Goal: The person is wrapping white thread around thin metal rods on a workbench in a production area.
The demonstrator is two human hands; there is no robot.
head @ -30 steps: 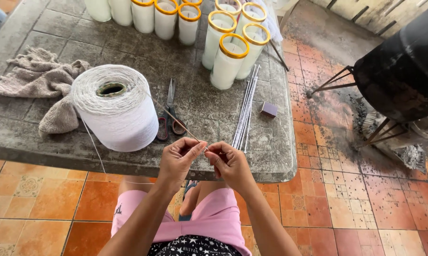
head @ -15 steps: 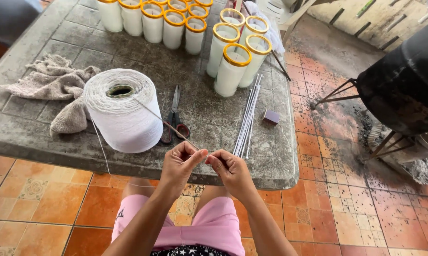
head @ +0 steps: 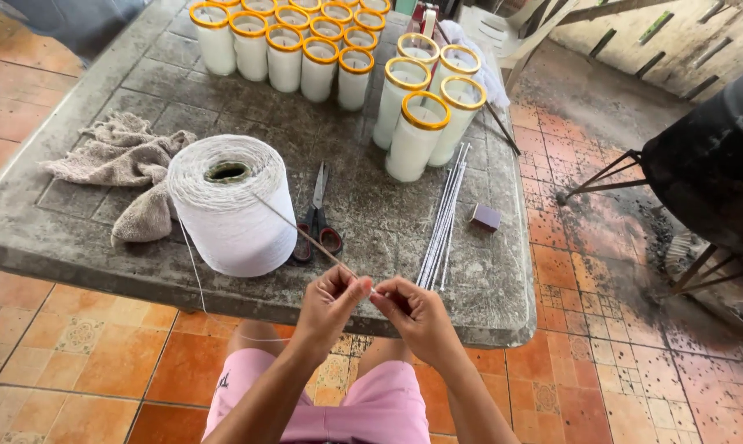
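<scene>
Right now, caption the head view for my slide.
Both hands, left hand and right hand, pinch a thin stick beside a white string spool.

Head-worn camera looks steeply down, close over the table point(head: 470, 271) edge.

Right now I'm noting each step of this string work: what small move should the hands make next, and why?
Probably draw more string off the white spool: the left hand and right hand pinch it together at the table edge, leaving almost nothing between them.
</scene>
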